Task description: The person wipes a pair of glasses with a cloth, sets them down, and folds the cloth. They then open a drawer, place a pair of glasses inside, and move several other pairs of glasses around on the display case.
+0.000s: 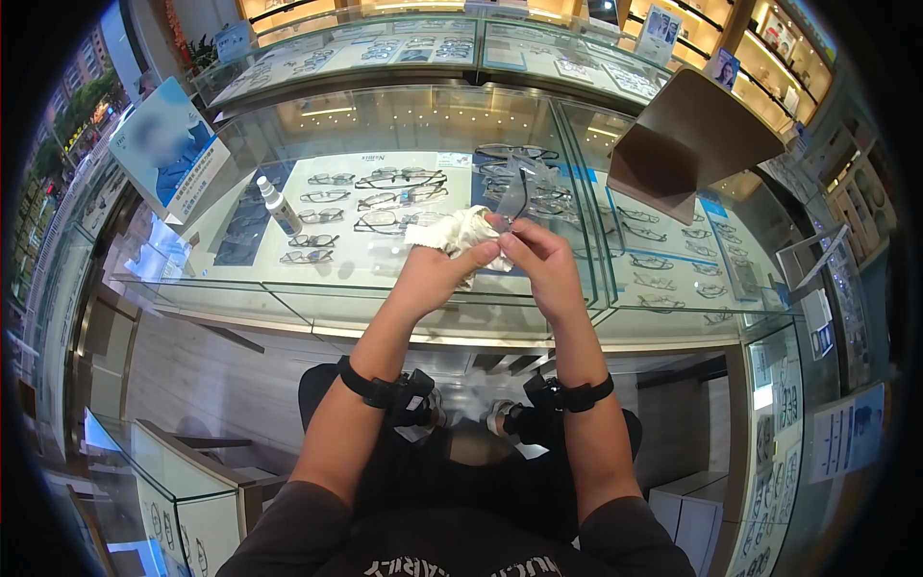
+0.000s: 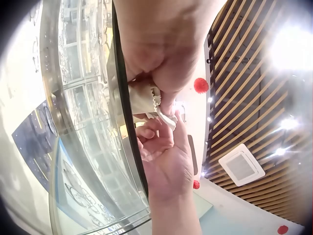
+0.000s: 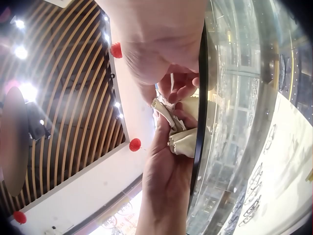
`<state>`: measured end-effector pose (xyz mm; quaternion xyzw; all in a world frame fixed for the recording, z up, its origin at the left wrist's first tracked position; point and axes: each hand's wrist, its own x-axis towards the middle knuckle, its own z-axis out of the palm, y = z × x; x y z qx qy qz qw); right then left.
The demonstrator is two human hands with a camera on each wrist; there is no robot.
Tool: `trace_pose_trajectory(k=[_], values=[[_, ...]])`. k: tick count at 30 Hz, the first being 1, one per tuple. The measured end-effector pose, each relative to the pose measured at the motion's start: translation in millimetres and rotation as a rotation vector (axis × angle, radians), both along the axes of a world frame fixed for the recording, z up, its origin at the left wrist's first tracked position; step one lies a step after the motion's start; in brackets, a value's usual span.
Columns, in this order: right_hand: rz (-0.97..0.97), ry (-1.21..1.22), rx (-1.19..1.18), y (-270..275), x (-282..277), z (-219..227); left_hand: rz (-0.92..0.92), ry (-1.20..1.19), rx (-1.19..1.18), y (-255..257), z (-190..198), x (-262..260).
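One slatted ceiling (image 2: 244,88), with bright lamps, high in both wrist views. Below it, a long glass-topped table (image 1: 663,331), right across the middle of the head view. Behind that, a second glass case (image 1: 385,83), with more eyewear on show. Over the table's right part, a tilted brown panel (image 1: 687,135). Toward the table's left end, a slanted ad card (image 1: 168,144) with a blue and white face. Two bare hands, close together above the table, with thumb tips nearly or just touching. Left hand (image 1: 440,274) with thumb and fingers closed round a bunched cream cloth (image 1: 457,234), zigzag along its edges. Right hand (image 1: 550,258) with thumb and fingers pinching glasses (image 1: 524,195) against the cloth's right side. Left of the hands, upright on the table, a white spray bottle (image 1: 279,207). Under the tabletop, rows of frames (image 1: 402,195), mostly dark-rimmed. Last, the held glasses: up above the table, between the hands, with a dark arm pointing away from the body. Cannot tell how the lenses sit, with fingers and cloth in front.
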<state>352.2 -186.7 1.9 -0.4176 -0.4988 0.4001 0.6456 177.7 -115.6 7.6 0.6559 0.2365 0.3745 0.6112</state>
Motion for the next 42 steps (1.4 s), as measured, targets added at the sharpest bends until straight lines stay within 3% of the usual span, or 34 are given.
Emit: trace_pose_trajectory(k=[16,19,22,28,36,42], values=[[0.026,-0.05,0.077,-1.5,-0.8,2.0,-0.018,0.025,0.019,-3.6,5.8,-3.3],[-0.051,0.056,0.053,-1.1,-2.3,1.7,0.037,0.058,-0.027,-1.6,2.4,-4.2],[-0.313,0.206,0.178,-0.3,-2.9,5.5,0.075,0.102,-0.104,2.6,0.6,-6.0],[-0.236,0.157,0.17,-1.8,0.9,5.4,0.016,0.158,-0.086,0.9,3.0,-8.8],[-0.26,0.165,0.153,-0.9,1.0,0.9,-0.044,0.028,-0.108,-1.0,4.3,-8.9],[-0.277,0.169,0.154,0.3,2.1,-5.4,-0.022,0.103,-0.121,2.0,-0.7,-10.4]])
